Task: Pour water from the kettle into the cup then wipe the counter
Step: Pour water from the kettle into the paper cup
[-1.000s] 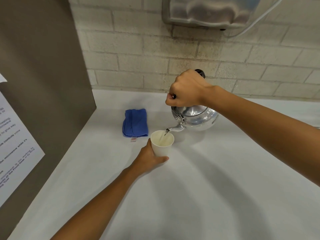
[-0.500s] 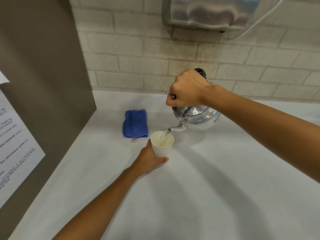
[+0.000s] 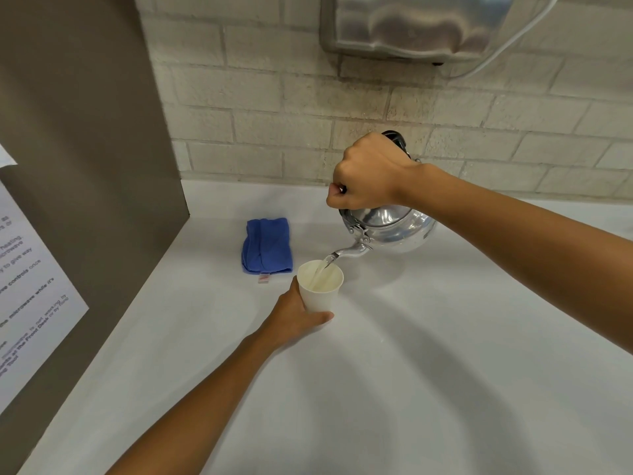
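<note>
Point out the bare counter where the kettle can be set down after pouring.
The widest bare stretch of counter lies right of the cup, under the right forearm, toward the near edge. Another lies near-left, between the brown panel and the left forearm. It is crowded around the cup: the blue cloth, left hand and kettle cluster there.

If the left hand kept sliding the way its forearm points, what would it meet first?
The left hand already wraps the cup; past that, probably the kettle spout, though depth is unclear.
</note>
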`<state>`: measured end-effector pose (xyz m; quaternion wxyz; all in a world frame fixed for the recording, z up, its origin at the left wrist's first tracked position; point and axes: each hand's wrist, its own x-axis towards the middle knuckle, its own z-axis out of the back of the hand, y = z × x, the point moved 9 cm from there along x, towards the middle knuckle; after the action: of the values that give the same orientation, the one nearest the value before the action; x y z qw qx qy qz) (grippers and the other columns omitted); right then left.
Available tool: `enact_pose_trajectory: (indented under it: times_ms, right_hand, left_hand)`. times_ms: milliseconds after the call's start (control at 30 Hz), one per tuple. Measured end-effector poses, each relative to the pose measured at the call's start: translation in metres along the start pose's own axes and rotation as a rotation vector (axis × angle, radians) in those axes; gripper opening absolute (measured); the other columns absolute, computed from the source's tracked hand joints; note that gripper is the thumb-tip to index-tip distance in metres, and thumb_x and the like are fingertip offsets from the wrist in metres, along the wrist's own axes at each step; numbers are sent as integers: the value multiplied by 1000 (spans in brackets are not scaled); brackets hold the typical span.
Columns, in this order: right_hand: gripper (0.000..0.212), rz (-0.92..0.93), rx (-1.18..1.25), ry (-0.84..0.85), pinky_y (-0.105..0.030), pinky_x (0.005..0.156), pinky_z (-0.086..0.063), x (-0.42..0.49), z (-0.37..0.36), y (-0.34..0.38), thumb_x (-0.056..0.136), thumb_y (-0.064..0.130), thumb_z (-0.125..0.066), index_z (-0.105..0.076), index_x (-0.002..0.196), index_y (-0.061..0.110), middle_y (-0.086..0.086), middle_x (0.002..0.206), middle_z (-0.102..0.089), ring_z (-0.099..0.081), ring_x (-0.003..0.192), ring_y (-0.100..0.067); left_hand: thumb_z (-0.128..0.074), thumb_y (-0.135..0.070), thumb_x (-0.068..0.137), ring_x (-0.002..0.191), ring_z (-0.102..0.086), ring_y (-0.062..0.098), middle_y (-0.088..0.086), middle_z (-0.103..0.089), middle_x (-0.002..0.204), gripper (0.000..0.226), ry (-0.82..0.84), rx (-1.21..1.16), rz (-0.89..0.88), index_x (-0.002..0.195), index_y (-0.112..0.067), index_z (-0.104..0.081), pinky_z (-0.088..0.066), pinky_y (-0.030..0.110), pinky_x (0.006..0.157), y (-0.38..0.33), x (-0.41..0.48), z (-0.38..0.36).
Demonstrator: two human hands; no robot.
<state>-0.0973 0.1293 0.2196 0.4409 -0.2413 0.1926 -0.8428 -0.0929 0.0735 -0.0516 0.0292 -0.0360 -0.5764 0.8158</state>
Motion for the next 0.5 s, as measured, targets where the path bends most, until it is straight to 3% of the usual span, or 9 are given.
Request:
enact_pose_trajectory:
  times_ms: [167,333,500]
  right_hand:
    - [33,12,-1,8,-28,51,-24,0,0,1,77,18,-45,-35,49,4,-2,40,-18,-28,44,-22]
    - [34,21,2,7,-28,52,-24,0,1,2,78,18,-46,-34,49,4,-3,40,-17,-29,44,-22]
    - [35,28,-10,9,-23,47,-14,0,2,0,78,18,-45,-34,47,5,-2,39,-17,-23,42,-20]
  left_hand:
    - [-81,-29,65,99,-50,7,-11,-47,117,86,-6,12,-1,134,-27,-30,-42,6,60,1,0,1]
    - [-82,-31,63,102,-50,8,-11,-49,117,88,-14,16,-1,134,-26,-31,-40,8,64,1,0,3]
    - [-81,-30,63,98,-51,5,-11,-50,116,87,-10,10,2,133,-26,-31,-40,8,63,0,-1,2]
